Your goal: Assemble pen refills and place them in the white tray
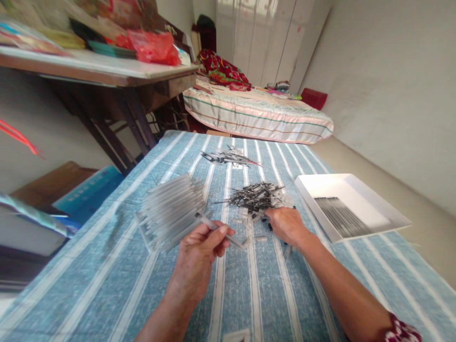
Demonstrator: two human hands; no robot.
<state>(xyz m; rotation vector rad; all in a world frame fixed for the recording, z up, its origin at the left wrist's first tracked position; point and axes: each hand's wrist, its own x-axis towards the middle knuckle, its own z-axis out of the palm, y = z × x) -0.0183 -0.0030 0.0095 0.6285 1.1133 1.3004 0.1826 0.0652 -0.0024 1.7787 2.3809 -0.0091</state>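
Observation:
In my left hand (204, 244) is a slim translucent pen barrel (205, 219) with a dark end, pinched between thumb and fingers and tilted. My right hand (284, 223) reaches down at the near right edge of a heap of small black and grey pen parts (254, 194). Its fingers look drawn together, but their tips are partly hidden among the pieces, so what they grip is unclear. Small pale plastic pieces (261, 238) lie loose between my hands. Left of the heap sits a stack of clear pen barrels (173, 209), beside and beyond my left hand.
A white tray (377, 199) at the right holds a row of grey pens (337, 216). Farther back lies a small pile of thin dark parts (228, 156). A striped blue cloth (117, 280) covers the table. Beyond are a bed (256, 111) and a cluttered desk (107, 71).

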